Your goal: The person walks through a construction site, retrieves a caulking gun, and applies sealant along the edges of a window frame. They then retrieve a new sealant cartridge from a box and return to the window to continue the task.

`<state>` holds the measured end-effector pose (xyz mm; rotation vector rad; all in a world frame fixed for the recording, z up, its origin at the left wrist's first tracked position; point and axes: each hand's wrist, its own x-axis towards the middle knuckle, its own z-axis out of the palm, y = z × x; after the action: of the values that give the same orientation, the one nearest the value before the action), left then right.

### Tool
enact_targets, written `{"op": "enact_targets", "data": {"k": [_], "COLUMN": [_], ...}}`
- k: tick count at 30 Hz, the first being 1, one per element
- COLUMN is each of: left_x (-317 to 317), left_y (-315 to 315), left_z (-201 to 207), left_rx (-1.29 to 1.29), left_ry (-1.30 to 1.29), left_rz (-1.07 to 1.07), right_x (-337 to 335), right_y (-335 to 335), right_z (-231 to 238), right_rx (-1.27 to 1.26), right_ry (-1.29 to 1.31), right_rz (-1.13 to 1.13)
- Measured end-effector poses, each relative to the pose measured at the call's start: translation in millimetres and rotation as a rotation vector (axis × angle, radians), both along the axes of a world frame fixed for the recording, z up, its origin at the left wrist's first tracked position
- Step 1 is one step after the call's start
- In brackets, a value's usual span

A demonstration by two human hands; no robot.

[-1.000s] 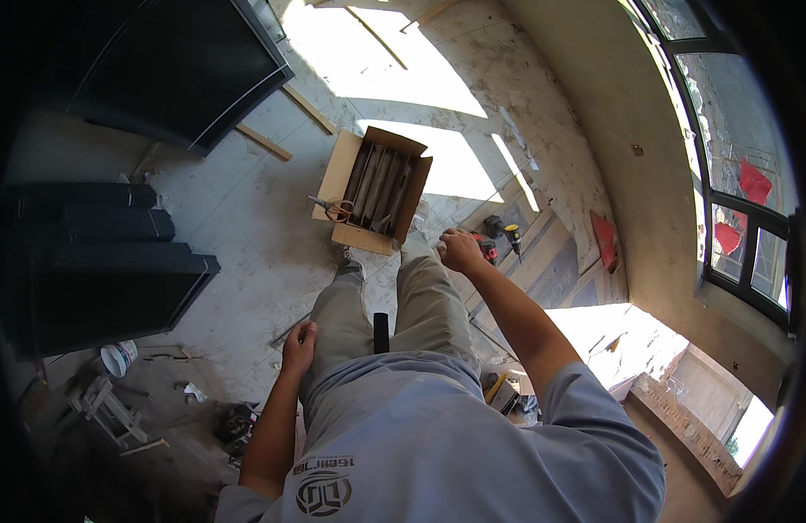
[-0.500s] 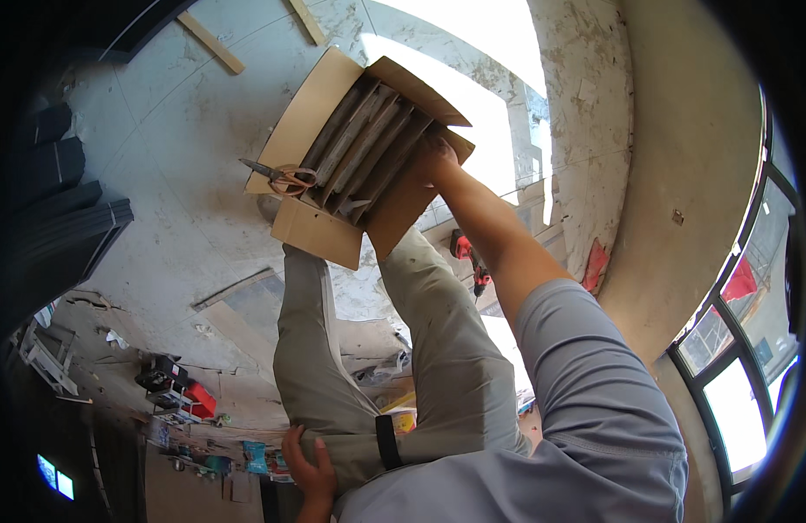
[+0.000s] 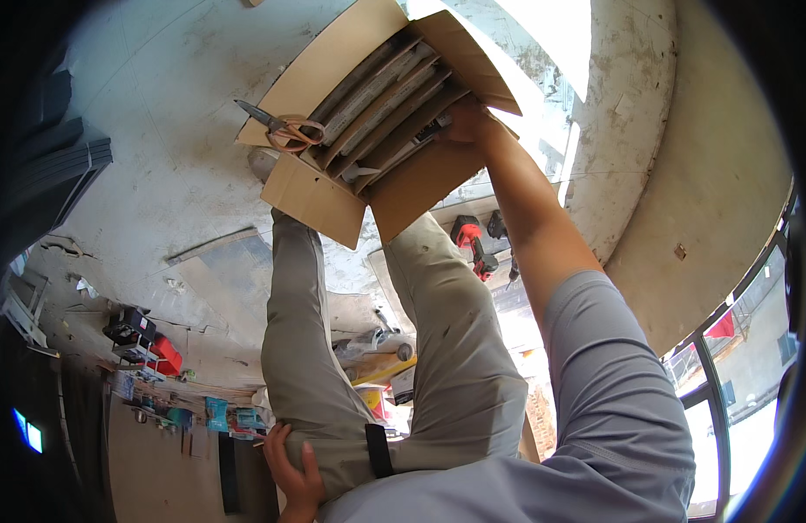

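Observation:
An open cardboard box (image 3: 309, 193) stands in front of me, split lengthwise by upright cardboard dividers (image 3: 368, 105). Inside its right end is my right hand (image 3: 464, 122), its fingers closed in shadow at a small dark printed item (image 3: 429, 131); the fingertips are partly hidden. Scissors with pinkish loop handles (image 3: 291, 131) lie across the box's left flaps, blades pointing left. My left hand (image 3: 294, 471) rests on my left thigh with fingers apart and nothing held.
A red-and-black cordless power tool (image 3: 473, 247) lies on the floor right of my leg. Dark stacked panels (image 3: 59, 179) stand at the left. A red bin (image 3: 166, 356) sits at lower left; a pale wall (image 3: 699, 227) rises at the right.
The view has shifted, so the box appears higher and larger. My right hand stays inside the box, and a dark printed item now shows at its fingers. My left hand remains on my thigh.

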<state>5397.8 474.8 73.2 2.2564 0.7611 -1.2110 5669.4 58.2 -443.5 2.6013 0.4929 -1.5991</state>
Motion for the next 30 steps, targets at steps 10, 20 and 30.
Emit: {"op": "enact_targets", "data": {"k": [10, 20, 30], "left_x": [39, 179, 167], "left_y": [18, -41, 71], "left_z": [-35, -218, -218], "left_rx": [-0.116, -0.885, -0.628], "left_ry": [0.088, -0.402, -0.101], "left_rz": [0.025, -0.395, 0.579], "right_x": [-31, -22, -1], "right_y": [7, 146, 250], "right_z": [89, 365, 128], "right_rx": [0.533, 0.849, 0.491], "right_ry": [-0.064, -0.013, 0.005], "right_rz": [-0.295, -0.179, -0.709]}}
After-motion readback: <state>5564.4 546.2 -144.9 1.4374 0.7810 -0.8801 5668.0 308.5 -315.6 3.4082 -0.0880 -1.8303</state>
